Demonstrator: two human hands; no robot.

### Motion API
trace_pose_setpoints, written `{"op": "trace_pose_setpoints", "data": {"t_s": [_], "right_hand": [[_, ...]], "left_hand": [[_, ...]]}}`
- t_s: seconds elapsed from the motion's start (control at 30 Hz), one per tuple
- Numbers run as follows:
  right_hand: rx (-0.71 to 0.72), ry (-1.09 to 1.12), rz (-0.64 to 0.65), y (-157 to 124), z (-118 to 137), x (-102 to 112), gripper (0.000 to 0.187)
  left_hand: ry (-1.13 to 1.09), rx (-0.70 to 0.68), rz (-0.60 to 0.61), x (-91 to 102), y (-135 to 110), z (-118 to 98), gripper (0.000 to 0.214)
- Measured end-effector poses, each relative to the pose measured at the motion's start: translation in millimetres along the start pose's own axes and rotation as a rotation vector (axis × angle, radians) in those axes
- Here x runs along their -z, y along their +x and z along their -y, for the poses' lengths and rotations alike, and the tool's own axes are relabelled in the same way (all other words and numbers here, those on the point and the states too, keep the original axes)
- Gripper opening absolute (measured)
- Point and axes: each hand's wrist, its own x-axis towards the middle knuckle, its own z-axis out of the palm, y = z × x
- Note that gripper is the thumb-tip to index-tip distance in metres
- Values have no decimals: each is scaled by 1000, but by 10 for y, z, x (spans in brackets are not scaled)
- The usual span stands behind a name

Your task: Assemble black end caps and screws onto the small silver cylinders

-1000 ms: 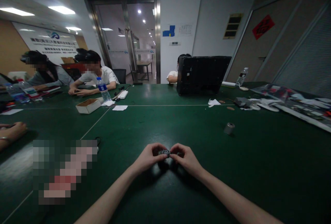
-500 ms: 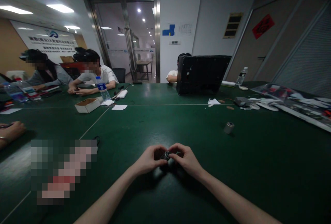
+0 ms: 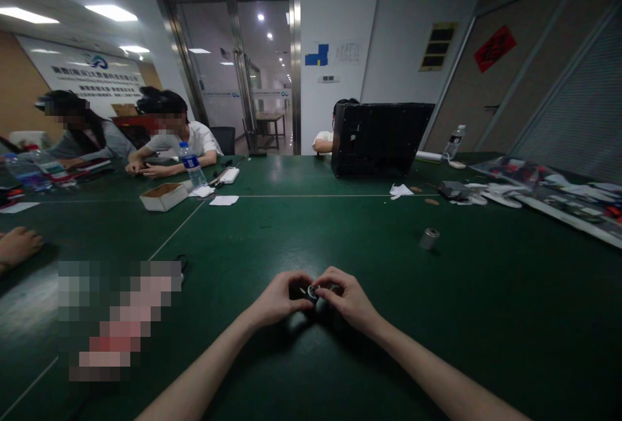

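Observation:
Between my two hands is a small round part, dark with a pale ring on its upper face. My left hand curls around its left side, thumb and fingers closed on it. From the right, my right hand pinches the same part with thumb and forefinger. The fingertips cover much of it, so its exact kind cannot be made out. Farther off to the right, a short silver metal cylinder stands on the green table, apart from both hands.
A black case stands at the far side, with a person partly behind it. Left are an open white box, a water bottle and a blurred-out patch. Another person's hand rests at the left edge. Clutter lies right.
The round part has turned slightly between my fingers, and its pale ring shows more clearly. My hands stay in nearly the same place. The other person's hand at left has shifted a little left.

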Motion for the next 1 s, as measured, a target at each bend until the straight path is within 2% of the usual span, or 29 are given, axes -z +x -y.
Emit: {"op": "trace_pose_setpoints", "data": {"t_s": [0.3, 0.43, 0.6, 0.8, 1.0], "right_hand": [[-19, 39, -18, -6, 37, 10, 17], [-43, 81, -70, -3, 31, 29, 20], [-76, 4, -79, 13, -12, 46, 21], [-101, -173, 22, 27, -96, 73, 18], [-53, -399, 140, -2, -87, 71, 13]], "left_hand": [[-47, -13, 17, -13, 5, 30, 29], [-49, -11, -42, -1, 18, 62, 30], [-186, -10, -88, 57, 50, 109, 28], [-249, 60, -139, 118, 70, 195, 30], [-344, 57, -171, 123, 70, 242, 30]]}}
